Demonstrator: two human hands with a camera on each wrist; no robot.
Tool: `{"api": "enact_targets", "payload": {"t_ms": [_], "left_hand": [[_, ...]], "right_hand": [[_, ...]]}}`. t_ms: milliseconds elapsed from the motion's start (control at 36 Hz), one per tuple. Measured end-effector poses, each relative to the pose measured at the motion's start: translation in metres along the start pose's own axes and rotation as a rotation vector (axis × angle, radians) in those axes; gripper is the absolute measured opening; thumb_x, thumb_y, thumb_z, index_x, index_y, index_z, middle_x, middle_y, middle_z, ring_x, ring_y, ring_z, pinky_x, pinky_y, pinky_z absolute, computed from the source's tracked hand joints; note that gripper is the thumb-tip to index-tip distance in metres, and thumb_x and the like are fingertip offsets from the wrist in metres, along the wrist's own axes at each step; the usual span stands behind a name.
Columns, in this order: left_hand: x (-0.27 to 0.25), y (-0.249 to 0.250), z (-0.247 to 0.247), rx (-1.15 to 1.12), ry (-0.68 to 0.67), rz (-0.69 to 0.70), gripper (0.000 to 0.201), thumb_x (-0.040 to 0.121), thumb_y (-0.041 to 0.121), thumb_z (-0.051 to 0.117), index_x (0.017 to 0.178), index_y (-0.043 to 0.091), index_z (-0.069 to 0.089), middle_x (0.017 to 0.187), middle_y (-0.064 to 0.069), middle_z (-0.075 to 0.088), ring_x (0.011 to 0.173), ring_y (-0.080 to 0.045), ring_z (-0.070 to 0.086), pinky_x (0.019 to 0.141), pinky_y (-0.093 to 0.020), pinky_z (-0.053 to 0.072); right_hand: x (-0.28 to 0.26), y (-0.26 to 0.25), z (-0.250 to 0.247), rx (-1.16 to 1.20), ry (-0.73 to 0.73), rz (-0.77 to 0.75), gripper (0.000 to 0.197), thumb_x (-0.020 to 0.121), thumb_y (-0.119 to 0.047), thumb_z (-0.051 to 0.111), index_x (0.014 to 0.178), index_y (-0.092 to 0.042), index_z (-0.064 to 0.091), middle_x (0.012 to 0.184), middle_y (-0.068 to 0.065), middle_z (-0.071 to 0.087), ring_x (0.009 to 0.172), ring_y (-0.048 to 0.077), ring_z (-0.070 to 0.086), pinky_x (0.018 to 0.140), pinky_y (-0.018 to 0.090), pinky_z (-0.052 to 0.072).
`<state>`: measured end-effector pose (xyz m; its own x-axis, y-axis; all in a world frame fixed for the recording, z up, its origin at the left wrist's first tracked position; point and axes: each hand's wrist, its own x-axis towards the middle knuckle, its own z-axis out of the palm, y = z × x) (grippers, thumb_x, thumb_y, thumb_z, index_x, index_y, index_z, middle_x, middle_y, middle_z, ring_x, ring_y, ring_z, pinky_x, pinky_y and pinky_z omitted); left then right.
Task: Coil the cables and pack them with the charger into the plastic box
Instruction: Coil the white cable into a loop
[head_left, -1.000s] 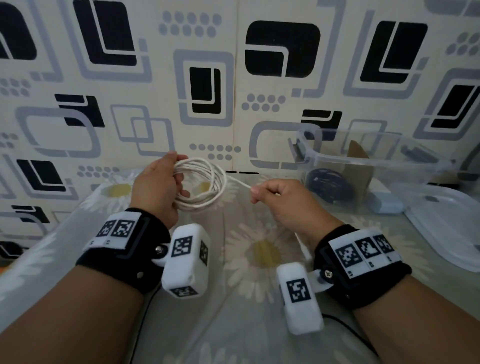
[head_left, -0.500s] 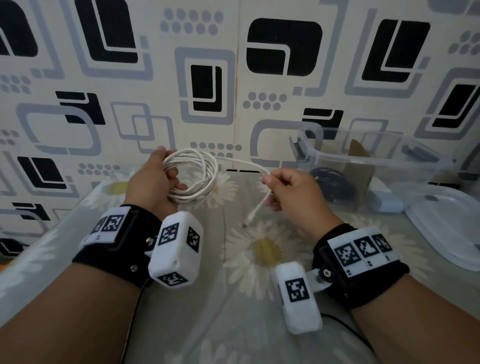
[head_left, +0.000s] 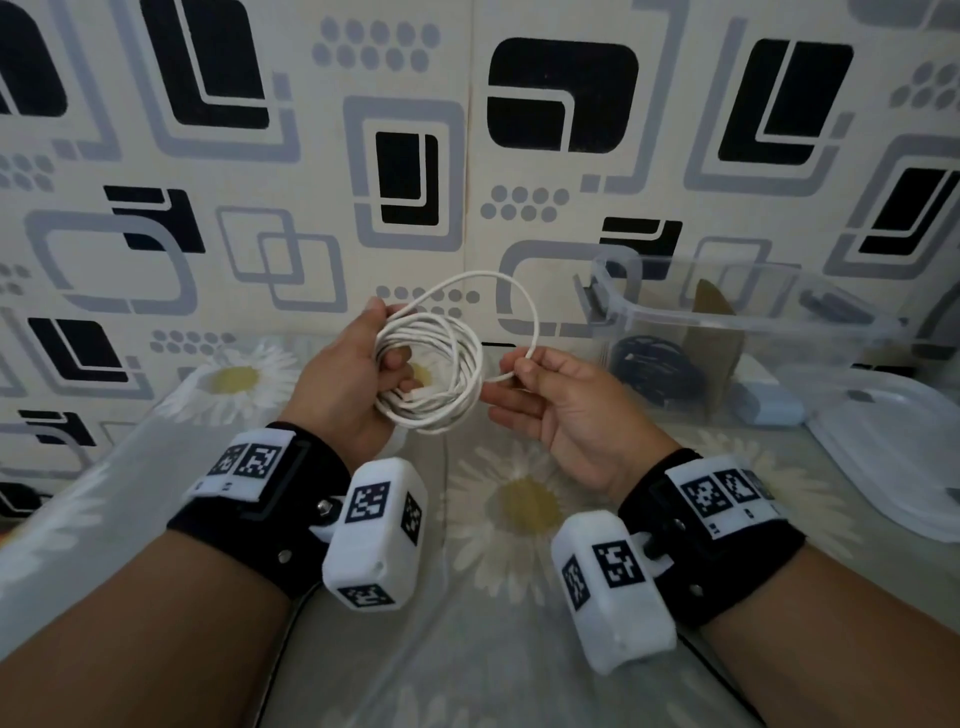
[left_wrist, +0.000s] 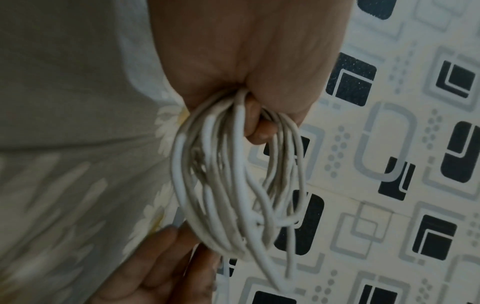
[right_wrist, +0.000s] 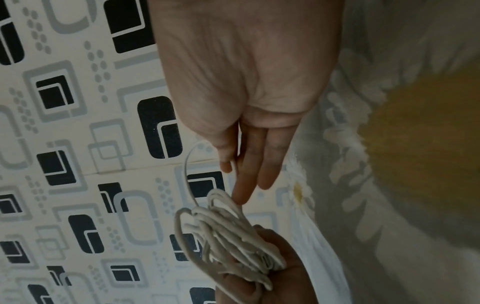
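white cable (head_left: 431, 374) is sitting up in the air between both hands, coil facing me, loops standing roughly upright. its end plug is hidden, can't spot it. left hand (head_left: 343, 379) is gripping the bundle with curled fingers, right hand (head_left: 566, 410) is pinching the loose outer loop, other fingers mostly straight. plastic box (head_left: 737, 312) is sitting to the right with a dark coil blurry inside

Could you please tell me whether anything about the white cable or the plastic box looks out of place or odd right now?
Only one thing: the last loop of the white cable arches loose above the coil gripped by the left hand, its end pinched by the right hand. The clear plastic box stands upright, a black coiled cable inside.
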<state>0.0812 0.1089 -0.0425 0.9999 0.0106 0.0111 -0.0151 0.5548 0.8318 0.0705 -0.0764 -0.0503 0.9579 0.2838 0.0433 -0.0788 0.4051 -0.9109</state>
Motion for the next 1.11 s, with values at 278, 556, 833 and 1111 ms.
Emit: {"api": "enact_targets", "payload": {"t_ms": [278, 556, 833, 1111], "left_hand": [[-0.003, -0.002, 0.002, -0.059, -0.168, -0.017, 0.034, 0.101, 0.045, 0.041, 0.091, 0.020, 0.060, 0.057, 0.003, 0.033, 0.041, -0.007, 0.028, 0.039, -0.018, 0.031], [-0.004, -0.006, 0.005, -0.015, -0.162, 0.041, 0.031, 0.101, 0.043, 0.041, 0.098, 0.018, 0.059, 0.057, 0.003, 0.038, 0.044, -0.007, 0.033, 0.045, -0.020, 0.037], [0.001, -0.004, 0.000, 0.112, 0.028, 0.204, 0.032, 0.103, 0.038, 0.039, 0.104, 0.014, 0.061, 0.061, 0.005, 0.047, 0.050, -0.008, 0.040, 0.045, -0.022, 0.038], [-0.004, -0.012, 0.003, 0.470, 0.185, 0.348, 0.032, 0.104, 0.034, 0.038, 0.096, 0.018, 0.065, 0.060, -0.001, 0.047, 0.044, -0.009, 0.043, 0.047, -0.022, 0.044]], "right_hand": [[0.001, -0.001, -0.005, -0.010, 0.020, 0.046, 0.014, 0.095, -0.005, 0.053, 0.095, -0.019, 0.057, 0.072, -0.002, 0.070, 0.070, 0.013, 0.071, 0.057, 0.025, 0.050], [-0.003, 0.007, 0.006, -0.270, -0.083, 0.046, 0.017, 0.084, -0.004, 0.066, 0.088, -0.020, 0.070, 0.077, -0.003, 0.072, 0.068, 0.010, 0.067, 0.068, 0.028, 0.049], [0.000, 0.005, 0.002, -0.318, -0.007, -0.001, 0.041, 0.087, 0.010, 0.054, 0.120, -0.014, 0.055, 0.094, 0.007, 0.061, 0.077, 0.016, 0.062, 0.062, 0.026, 0.047], [-0.009, -0.006, 0.013, -0.901, -0.092, -0.724, 0.012, 0.083, -0.007, 0.072, 0.092, -0.015, 0.072, 0.082, -0.002, 0.064, 0.076, 0.003, 0.054, 0.073, 0.012, 0.041]]}}
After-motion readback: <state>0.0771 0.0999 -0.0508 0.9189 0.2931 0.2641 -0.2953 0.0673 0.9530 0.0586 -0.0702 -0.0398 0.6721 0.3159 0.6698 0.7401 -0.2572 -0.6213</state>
